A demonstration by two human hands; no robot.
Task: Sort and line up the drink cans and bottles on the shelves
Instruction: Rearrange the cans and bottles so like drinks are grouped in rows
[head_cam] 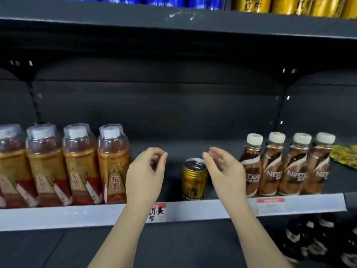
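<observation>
A single gold can (pixel 194 179) stands upright near the front edge of the middle shelf (pixel 77 215), in the gap between two rows of bottles. My left hand (pixel 145 174) hovers just left of the can with fingers loosely curled, holding nothing. My right hand (pixel 225 171) hovers just right of it, fingers relaxed, not touching the can. Orange-labelled bottles (pixel 63 167) with white caps line the left side. Brown coffee bottles (pixel 286 167) with cream caps line the right side.
The upper shelf carries blue cans (pixel 164 0) and gold cans (pixel 286 4). A yellow packet (pixel 345 156) lies at the far right of the middle shelf. Dark bottles (pixel 318 242) stand on the lower shelf at the right. Price tags (pixel 270 205) sit on the shelf rail.
</observation>
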